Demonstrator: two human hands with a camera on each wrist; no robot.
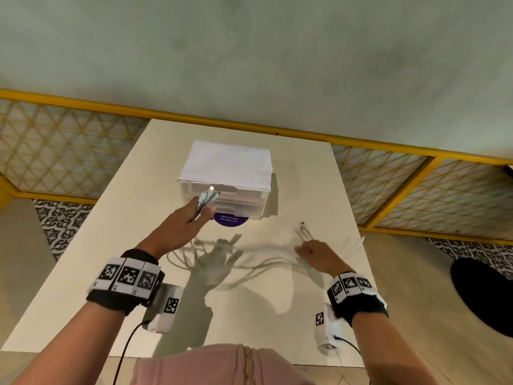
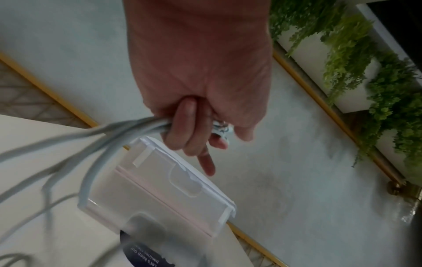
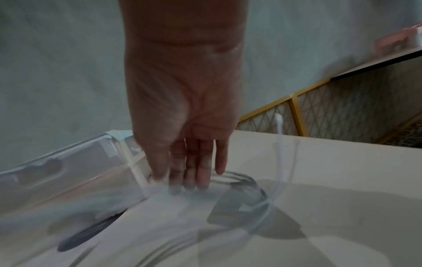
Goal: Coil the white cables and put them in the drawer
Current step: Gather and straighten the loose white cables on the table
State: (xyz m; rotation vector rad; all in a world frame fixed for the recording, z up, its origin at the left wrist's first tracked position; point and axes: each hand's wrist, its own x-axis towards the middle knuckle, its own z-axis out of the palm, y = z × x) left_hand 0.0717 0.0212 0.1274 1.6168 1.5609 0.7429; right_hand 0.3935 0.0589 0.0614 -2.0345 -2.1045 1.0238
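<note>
My left hand [image 1: 191, 216] [image 2: 196, 133] is raised in front of the clear plastic drawer unit [image 1: 224, 176] [image 2: 160, 189] and grips a bundle of white cables [image 1: 206, 197] [image 2: 128, 128] near their plug ends. The cables trail down to the white table [image 1: 111, 259] and run across it to the right. My right hand [image 1: 311, 252] [image 3: 194, 173] is low over the table with straight fingers touching the cables [image 3: 237, 178]. More plug ends [image 1: 302, 229] [image 3: 279, 119] lie beyond it. Both drawers look closed.
A purple round sticker [image 1: 230, 219] lies on the table just in front of the drawer unit. A yellow railing [image 1: 249, 126] runs behind the table. A black round object [image 1: 483, 293] sits on the floor to the right. The table's right edge is close to my right hand.
</note>
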